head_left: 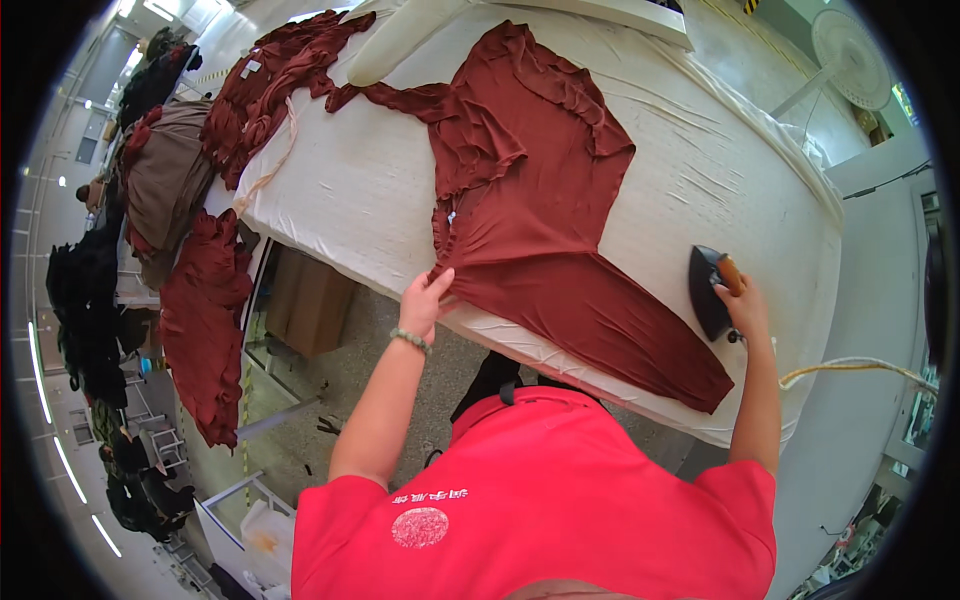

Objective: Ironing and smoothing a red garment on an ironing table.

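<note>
A dark-red garment of thin, smooth fabric (540, 200) lies spread over the middle of a long worktop covered in creased white cloth (340, 190), reaching from near the worktop's far edge to its near edge. One long, tapering part of the garment runs rightward along the near edge of the worktop, fairly smooth, while the upper part is rumpled and folded.

At the worktop's near edge, the person's left grip (425, 302) pinches the gathered border of the garment between thumb and fingers; a bracelet of round greenish beads (411, 341) circles that wrist. Over the right part of the worktop, the right grip (745, 308) is wrapped around the brown wooden handle (731, 275) of a black, pointed iron (708, 300). The iron is just beside the garment, its tip toward the worktop's far side; whether its sole touches the white cloth cannot be told.

A white, rounded padded arm (400, 45) juts over the worktop's far left part. A crumpled heap of dark-red clothing (270, 90) lies at the worktop's left end. Below the worktop's left part stands a brown cardboard box (308, 305), and beyond its far right corner a white round fan (850, 60).
</note>
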Demonstrator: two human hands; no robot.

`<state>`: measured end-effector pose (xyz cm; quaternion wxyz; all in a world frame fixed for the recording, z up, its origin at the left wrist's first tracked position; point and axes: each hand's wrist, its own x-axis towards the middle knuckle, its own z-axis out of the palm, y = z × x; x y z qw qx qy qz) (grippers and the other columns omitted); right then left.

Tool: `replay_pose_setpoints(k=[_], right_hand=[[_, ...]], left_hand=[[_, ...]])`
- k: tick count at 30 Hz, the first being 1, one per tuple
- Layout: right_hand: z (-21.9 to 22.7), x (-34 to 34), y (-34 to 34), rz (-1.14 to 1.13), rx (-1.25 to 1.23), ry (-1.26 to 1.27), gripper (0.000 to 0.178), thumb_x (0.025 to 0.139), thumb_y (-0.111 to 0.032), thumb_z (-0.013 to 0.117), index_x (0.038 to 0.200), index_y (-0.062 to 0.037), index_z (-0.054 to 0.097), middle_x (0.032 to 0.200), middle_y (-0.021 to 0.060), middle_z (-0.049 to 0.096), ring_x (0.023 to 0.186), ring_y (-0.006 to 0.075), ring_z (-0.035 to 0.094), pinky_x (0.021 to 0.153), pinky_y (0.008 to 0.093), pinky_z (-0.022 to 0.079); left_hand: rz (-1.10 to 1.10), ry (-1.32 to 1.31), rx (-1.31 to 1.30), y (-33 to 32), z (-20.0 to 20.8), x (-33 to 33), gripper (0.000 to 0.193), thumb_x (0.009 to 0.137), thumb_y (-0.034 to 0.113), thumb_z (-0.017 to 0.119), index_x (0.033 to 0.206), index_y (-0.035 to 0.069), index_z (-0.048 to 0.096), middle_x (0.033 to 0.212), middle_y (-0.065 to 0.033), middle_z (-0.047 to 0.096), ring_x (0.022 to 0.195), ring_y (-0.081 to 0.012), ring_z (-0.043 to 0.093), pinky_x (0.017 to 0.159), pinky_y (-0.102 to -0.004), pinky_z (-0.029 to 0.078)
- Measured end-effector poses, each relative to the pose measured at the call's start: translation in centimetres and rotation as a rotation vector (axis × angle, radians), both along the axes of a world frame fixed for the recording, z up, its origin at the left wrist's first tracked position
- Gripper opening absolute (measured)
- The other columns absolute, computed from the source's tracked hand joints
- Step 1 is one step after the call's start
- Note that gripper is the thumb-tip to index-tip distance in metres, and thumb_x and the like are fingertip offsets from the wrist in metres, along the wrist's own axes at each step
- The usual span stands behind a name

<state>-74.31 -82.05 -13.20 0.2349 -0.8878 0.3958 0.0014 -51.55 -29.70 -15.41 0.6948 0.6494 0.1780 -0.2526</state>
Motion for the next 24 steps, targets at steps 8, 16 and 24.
replay_pose_setpoints(k=[8, 16, 24], right_hand=[[3.4, -5.5, -8.3, -0.069, -0.268, 0.348, 0.053, 0.089, -0.038, 0.072, 0.124, 0.0005, 0.061, 0.113, 0.0221, 0.070, 0.103, 0.0416, 0.067, 0.088, 0.0468, 0.052], [12.8, 7.1, 1.2, 0.256, -0.182, -0.665, 0.037, 0.094, -0.020, 0.070, 0.128, -0.0056, 0.065, 0.110, 0.0135, 0.073, 0.099, 0.0224, 0.071, 0.089, 0.0324, 0.054], [-3.4, 20.3, 14.1, 0.466, 0.215, -0.269, 0.071, 0.085, -0.033, 0.079, 0.143, -0.0041, 0.050, 0.122, 0.0184, 0.066, 0.110, 0.0305, 0.066, 0.096, 0.0407, 0.052]], left_hand=[[-0.262, -0.744, 0.150, -15.1, 7.7, -2.1, 0.023, 0.085, 0.019, 0.072, 0.089, -0.002, 0.065, 0.077, -0.0153, 0.067, 0.068, -0.0175, 0.061, 0.066, -0.0369, 0.050], [-1.375, -0.826, -0.604, -15.3, 19.0, -16.5, 0.017, 0.081, 0.011, 0.072, 0.080, 0.004, 0.057, 0.079, -0.0136, 0.059, 0.070, -0.0335, 0.059, 0.063, -0.0407, 0.048], [-1.222, -0.698, -0.416, -11.1, 17.2, -12.6, 0.019, 0.086, 0.017, 0.073, 0.088, 0.003, 0.060, 0.086, -0.0124, 0.064, 0.078, -0.0295, 0.063, 0.069, -0.0392, 0.050]])
